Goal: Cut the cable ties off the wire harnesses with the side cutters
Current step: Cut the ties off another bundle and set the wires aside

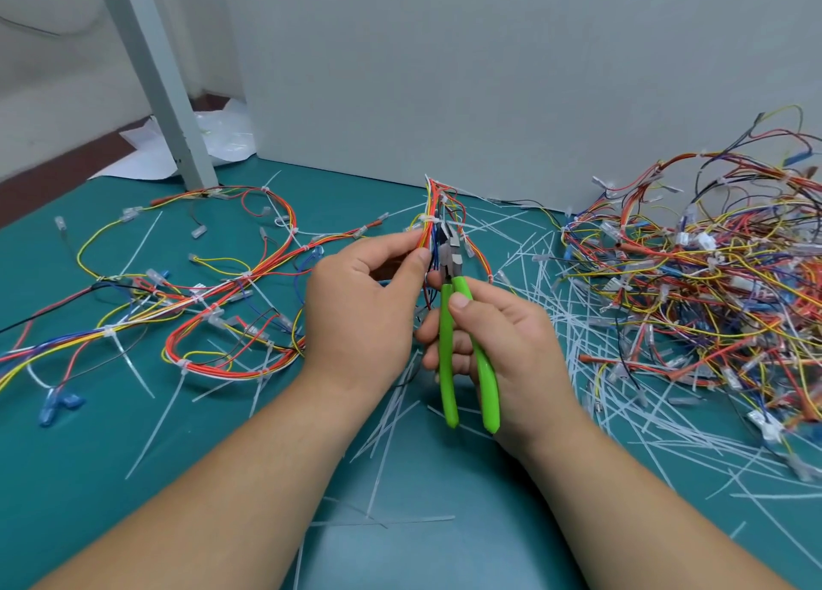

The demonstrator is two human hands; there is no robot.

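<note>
My left hand (362,309) pinches a bundle of red, orange and yellow wires, the wire harness (430,229), holding it upright above the green mat. A white cable tie (429,219) wraps the bundle just above my fingers. My right hand (493,345) grips the green-handled side cutters (467,358); their metal jaws (451,256) sit against the bundle right beside my left thumb. Whether the jaws are on a tie is hidden by the wires.
A spread-out harness (200,296) with white ties lies on the mat at left. A dense heap of harnesses (711,287) fills the right side. Several cut white tie strips (578,367) litter the mat. A grey post (155,78) and a grey wall panel (489,78) stand behind.
</note>
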